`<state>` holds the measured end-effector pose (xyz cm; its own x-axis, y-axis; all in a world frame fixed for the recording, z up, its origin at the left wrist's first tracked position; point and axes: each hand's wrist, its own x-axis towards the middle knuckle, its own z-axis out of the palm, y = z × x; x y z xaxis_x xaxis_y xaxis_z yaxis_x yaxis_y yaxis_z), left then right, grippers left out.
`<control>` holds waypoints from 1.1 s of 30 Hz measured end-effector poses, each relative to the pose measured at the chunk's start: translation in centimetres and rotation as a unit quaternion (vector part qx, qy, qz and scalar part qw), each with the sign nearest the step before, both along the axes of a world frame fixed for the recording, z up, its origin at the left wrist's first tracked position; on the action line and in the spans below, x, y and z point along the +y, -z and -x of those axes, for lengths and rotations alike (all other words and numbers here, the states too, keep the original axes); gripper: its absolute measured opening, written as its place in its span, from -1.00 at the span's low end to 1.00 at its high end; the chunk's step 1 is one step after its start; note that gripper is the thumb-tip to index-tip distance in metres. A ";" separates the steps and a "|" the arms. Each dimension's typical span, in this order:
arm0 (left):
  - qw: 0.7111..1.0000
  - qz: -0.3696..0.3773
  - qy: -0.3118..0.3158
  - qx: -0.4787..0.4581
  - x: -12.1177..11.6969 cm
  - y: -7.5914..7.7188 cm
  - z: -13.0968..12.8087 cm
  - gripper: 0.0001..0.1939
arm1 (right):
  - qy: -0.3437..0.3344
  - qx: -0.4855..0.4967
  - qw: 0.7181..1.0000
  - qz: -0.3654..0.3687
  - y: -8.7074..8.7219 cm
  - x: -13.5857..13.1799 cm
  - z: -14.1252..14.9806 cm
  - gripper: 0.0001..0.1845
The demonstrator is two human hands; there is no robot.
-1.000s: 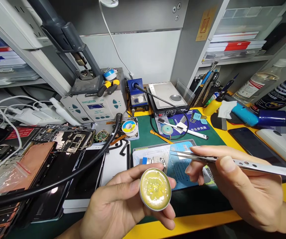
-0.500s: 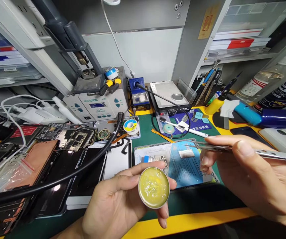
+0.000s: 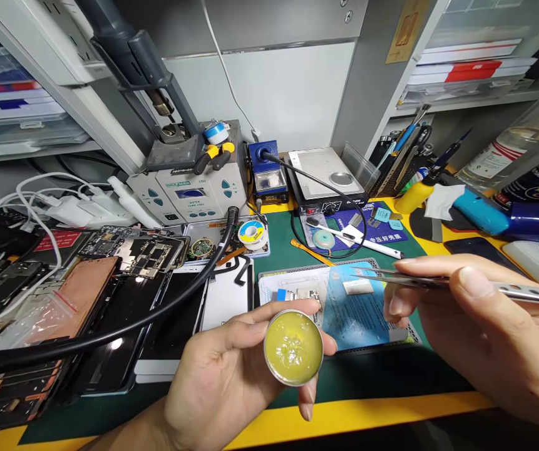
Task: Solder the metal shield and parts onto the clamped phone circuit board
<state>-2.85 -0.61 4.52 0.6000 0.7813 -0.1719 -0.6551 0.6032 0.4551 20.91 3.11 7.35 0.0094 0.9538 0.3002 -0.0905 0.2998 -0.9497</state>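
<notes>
The tweezers (image 3: 419,279) have drawn right, farther from the tin (image 3: 293,347). The left hand (image 3: 231,369) has its fingers closed around the tin — open top facing the camera — while the right hand (image 3: 499,338) pinches the tweezers, tips above the mat (image 3: 358,322).
</notes>
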 end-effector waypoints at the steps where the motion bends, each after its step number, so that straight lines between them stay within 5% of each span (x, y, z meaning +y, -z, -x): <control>1: 1.000 -0.002 0.001 -0.002 0.0 0.0 0.0 -0.54 | 0.001 -0.001 1.000 0.002 -0.1 0.0 0.0 -0.77; 22: 1.000 0.007 0.003 -0.011 0.1 0.0 -0.2 -0.55 | 0.005 -0.015 1.000 -0.010 0.1 -0.1 0.0 -0.79; 26: 1.000 0.020 -0.004 -0.001 -0.1 -0.3 -0.1 -0.56 | 0.083 0.013 0.994 -0.072 0.7 2.5 -0.9 -0.84; 33: 0.998 0.054 -0.018 0.019 -0.2 -0.8 0.3 -0.58 | 0.062 -0.097 0.991 0.069 -0.5 8.3 -4.4 -0.87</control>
<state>-3.19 -0.79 5.33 0.5626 0.7783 -0.2789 -0.6614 0.6261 0.4130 25.33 11.41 7.85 0.0836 0.9809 0.1755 0.1280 0.1641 -0.9781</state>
